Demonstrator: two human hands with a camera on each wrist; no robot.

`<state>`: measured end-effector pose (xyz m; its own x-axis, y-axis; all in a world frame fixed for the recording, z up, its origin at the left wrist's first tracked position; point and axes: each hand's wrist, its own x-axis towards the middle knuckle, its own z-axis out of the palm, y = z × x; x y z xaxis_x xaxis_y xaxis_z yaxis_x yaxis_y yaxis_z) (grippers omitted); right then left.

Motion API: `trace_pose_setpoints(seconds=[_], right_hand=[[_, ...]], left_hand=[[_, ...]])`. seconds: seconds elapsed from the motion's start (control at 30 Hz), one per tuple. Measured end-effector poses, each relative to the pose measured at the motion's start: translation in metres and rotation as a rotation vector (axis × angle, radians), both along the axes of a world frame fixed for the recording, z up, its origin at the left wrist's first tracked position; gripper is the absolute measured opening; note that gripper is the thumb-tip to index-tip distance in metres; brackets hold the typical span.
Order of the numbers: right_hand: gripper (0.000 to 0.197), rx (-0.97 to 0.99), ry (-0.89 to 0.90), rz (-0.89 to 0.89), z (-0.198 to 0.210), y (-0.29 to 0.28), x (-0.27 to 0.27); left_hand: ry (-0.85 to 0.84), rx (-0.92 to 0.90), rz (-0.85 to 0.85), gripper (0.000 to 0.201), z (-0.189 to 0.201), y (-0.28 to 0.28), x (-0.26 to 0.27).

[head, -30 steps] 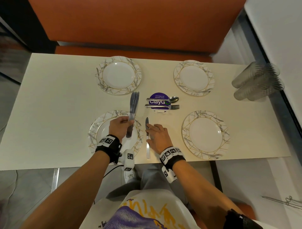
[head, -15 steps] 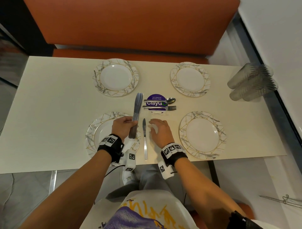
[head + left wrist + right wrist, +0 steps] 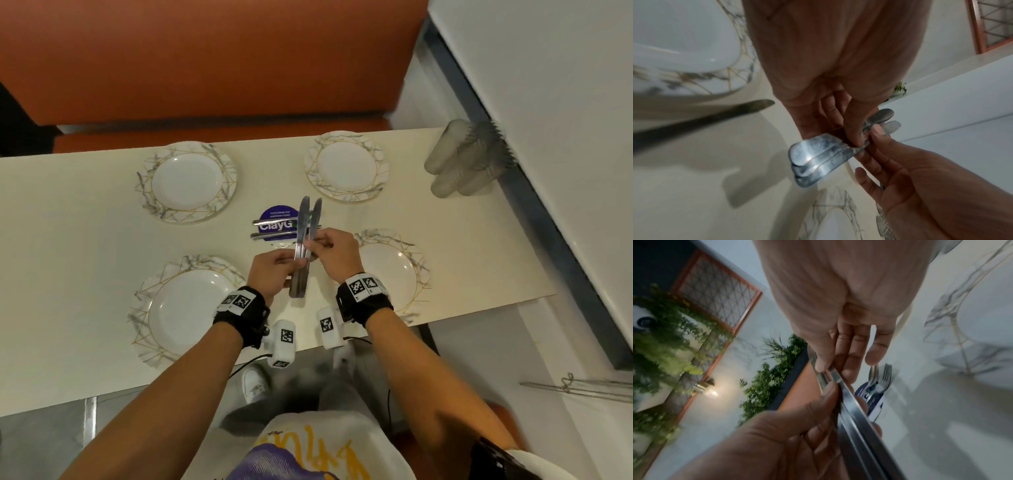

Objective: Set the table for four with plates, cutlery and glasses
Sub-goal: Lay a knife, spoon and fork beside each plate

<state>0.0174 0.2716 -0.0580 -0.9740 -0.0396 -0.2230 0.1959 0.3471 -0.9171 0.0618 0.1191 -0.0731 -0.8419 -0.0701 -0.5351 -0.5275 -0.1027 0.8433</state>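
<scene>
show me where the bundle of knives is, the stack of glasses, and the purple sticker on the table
bundle of knives (image 3: 306, 224), head view, on the blades above both hands.
stack of glasses (image 3: 462, 161), head view, middle of the lying stack.
purple sticker (image 3: 275, 214), head view, its upper half above the cutlery.

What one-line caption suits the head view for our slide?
Both hands, left hand and right hand, hold a bundle of knives above a table with four plates.
</scene>
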Motion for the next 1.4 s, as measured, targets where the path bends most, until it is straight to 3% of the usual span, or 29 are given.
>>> trace_pose_setpoints(seconds=[0.23,0.4,0.57,0.8,0.97,1.07,1.2,1.4], right_hand=[[0.009,-0.019,-0.056,-0.129,0.006,0.118,-0.037],[0.019,0.144,-0.107,-0.157,-0.006,0.225,-0.065],[0.023,0.387,-0.168,-0.099,-0.030,0.295,-0.073],[0.019,0.420,-0.251,-0.103,-0.077,0.325,-0.056],[0.016,0.471,-0.262,-0.037,-0.087,0.335,-0.055],[0.024,0.505,-0.212,0.005,-0.085,0.340,-0.056],[0.050,0.566,-0.122,0.146,-0.086,0.342,-0.053],[0.055,0.584,-0.080,0.242,-0.088,0.336,-0.045]], left_hand=[[-0.019,0.066,0.022,0.016,0.004,0.078,-0.031],[-0.052,0.101,0.080,0.014,-0.002,0.132,-0.047],[-0.119,0.118,0.180,0.029,-0.015,0.169,-0.058],[-0.130,0.053,0.211,0.026,-0.021,0.190,-0.057],[-0.158,0.021,0.224,0.023,-0.027,0.191,-0.056],[-0.147,0.027,0.225,0.020,-0.024,0.193,-0.058],[-0.146,0.039,0.229,0.021,-0.022,0.193,-0.062],[-0.165,0.061,0.251,0.022,-0.020,0.195,-0.064]])
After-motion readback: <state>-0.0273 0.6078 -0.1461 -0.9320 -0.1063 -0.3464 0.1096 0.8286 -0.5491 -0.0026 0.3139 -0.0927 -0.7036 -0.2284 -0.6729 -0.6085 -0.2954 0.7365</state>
